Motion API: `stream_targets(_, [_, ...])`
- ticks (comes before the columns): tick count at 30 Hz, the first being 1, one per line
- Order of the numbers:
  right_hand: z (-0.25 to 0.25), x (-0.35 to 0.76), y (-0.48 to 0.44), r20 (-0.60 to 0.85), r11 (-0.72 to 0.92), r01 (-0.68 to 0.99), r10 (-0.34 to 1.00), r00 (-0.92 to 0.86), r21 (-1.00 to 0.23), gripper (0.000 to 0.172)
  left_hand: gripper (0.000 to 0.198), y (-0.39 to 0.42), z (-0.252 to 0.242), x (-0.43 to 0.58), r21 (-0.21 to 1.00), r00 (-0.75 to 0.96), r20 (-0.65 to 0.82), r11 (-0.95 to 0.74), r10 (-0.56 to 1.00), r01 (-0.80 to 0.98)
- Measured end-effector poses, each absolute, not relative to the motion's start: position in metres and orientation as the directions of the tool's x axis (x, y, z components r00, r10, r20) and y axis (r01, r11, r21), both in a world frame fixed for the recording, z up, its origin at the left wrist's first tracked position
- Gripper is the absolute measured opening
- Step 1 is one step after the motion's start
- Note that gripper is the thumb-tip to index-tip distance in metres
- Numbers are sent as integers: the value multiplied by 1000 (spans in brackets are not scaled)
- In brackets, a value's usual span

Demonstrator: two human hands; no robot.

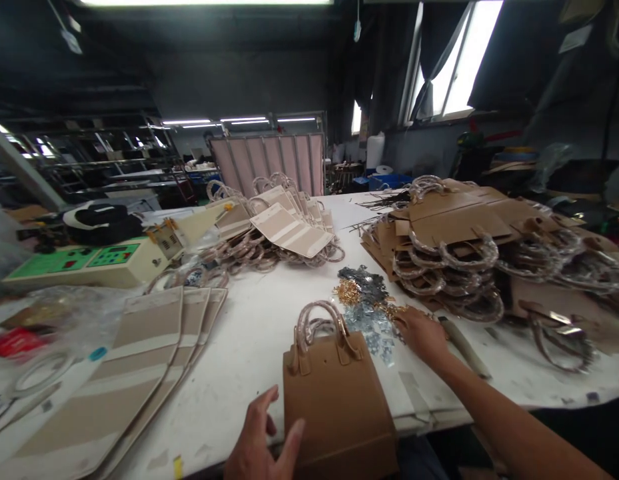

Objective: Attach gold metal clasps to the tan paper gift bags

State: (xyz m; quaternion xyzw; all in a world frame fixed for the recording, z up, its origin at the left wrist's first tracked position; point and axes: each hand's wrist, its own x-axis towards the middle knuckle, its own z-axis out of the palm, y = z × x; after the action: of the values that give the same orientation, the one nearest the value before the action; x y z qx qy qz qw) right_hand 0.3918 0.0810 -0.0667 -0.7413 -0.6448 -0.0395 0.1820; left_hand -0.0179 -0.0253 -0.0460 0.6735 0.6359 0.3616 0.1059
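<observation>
A tan handbag panel (pixel 334 393), its paired handles (pixel 316 327) wrapped in clear film, lies at the table's front edge. Beside its left edge is my left hand (pixel 264 437), thumb and fingers apart, holding nothing. My right hand (pixel 422 333) reaches past the bag to the right, fingertips bent together at a small heap of gold metal fittings (pixel 389 310); what lies between them is hidden. Around it are another gold heap (pixel 348 291), dark metal pieces (pixel 366 283) and thin silver plates (pixel 374 327). A grey-handled tool (pixel 464 348) lies right of this hand.
Tan bag pieces with wrapped handles (pixel 459 220) are piled at the right. Beige panels (pixel 292 230) form a pile at the back, and several more (pixel 114 380) lie at the left. Behind these stands a machine with a green control panel (pixel 79 261). A tape roll (pixel 42 372) is at far left.
</observation>
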Motion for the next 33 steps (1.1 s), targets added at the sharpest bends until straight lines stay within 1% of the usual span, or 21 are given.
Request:
stream_targets(4, [-68,397,71,349,-108,962,917,193,-249,24,49,6,-32,1,606,34,386,-281,922,744])
stream_targets(6, [-71,402,67,384,-86,944,899,212,-319,25,45,14,-32,7,643,37,364,-280,931,713])
stream_targets(9, [-80,411,64,396,-35,885,886,242,-464,23,37,20,-34,9,726,15,313,-249,950,641])
stream_targets(12, [-88,416,62,364,-68,846,882,299,-529,24,32,23,-32,8,786,4,263,-217,965,579])
stream_targets(15, [-90,418,61,359,-87,822,870,338,-562,30,24,28,-25,9,799,16,253,-218,967,561])
stream_targets(18, [-86,419,61,352,-91,798,863,362,-596,40,16,31,-20,12,780,24,264,-228,964,583])
stream_targets(21, [-81,421,59,320,-105,770,867,381,-629,42,18,34,-18,14,763,36,276,-241,961,599])
stream_targets(25, [-76,422,57,247,-144,708,874,419,-692,32,23,35,-18,15,774,45,286,-259,957,578])
stream_targets(28, [-71,422,56,174,-180,633,874,455,-753,26,32,35,-18,18,810,-1,259,-216,966,545])
stream_targets(31, [-67,425,55,135,-190,559,862,489,-807,30,38,35,-18,22,829,-63,247,-177,967,531])
stream_targets(33, [-67,426,54,127,-179,515,854,504,-838,34,37,34,-18,24,822,-71,266,-188,961,537])
